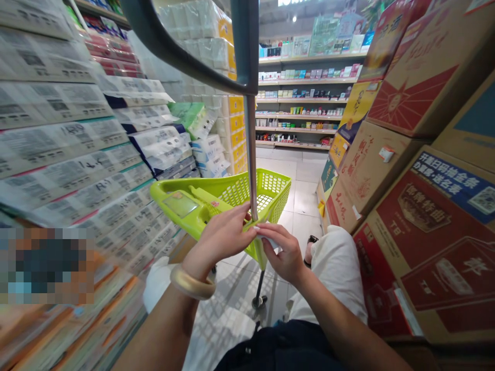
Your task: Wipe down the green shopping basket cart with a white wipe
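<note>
2 hands [220, 239] [280, 252] on 1 green basket [273, 188]

Two hands [222, 239], one green shopping basket [235, 189]

Far shelves [294, 130] hold rows of small packaged goods [317, 111].
</note>
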Demonstrator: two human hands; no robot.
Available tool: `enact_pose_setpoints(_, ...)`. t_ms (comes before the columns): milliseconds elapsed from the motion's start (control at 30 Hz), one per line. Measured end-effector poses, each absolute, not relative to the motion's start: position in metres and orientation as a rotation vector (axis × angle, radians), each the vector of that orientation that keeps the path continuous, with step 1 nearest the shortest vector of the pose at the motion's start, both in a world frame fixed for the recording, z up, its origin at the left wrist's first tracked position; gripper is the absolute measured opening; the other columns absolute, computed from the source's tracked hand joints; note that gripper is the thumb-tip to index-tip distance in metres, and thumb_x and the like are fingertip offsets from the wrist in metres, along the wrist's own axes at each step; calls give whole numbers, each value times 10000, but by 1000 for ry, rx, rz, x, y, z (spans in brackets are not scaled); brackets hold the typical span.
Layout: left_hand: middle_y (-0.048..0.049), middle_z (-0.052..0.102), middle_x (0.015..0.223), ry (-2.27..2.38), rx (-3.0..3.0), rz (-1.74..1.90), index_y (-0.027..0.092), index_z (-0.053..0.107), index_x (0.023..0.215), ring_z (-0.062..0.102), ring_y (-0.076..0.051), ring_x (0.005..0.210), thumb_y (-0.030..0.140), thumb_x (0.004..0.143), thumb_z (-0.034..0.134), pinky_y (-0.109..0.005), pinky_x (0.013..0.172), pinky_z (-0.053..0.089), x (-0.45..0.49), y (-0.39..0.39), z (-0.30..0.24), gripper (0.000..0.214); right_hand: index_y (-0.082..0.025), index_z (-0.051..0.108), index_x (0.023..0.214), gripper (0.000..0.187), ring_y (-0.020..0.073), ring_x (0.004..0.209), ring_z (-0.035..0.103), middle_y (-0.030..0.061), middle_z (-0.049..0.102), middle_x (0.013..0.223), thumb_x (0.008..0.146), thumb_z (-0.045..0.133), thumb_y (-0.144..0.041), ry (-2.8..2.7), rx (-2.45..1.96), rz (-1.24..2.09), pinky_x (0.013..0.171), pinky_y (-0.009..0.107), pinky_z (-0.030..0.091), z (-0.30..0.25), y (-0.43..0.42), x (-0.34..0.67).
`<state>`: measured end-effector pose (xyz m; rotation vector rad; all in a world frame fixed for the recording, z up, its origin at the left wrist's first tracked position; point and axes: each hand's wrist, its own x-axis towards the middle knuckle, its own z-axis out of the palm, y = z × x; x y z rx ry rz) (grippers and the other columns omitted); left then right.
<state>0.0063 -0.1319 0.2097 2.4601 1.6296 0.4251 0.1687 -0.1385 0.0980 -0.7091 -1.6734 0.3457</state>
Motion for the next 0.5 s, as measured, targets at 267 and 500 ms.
enact_pose_setpoints(267, -7, 726, 1018, 1556, 2480, 442, 268, 573, 1170, 689, -214, 902, 381, 857, 533, -310, 767, 517, -1, -150, 212, 335, -251, 687, 1129, 266, 199, 1078, 658, 78, 699, 1141, 924, 521, -215, -1544, -843, 426, 910, 357, 562, 97, -124, 170)
enact_pose_setpoints(500, -65, 608, 1282, 1423, 2535, 535, 250, 558, 1233, 593, -233, 1159, 286, 836, 540, -380, 1015, 467, -8, -154, 210, 399, -248, 685, 1084, 263, 197, 1094, 638, 66, 708, 1104, 955, 455, -252, -1692, -834, 410, 1001, 391, 491, 98, -108, 169)
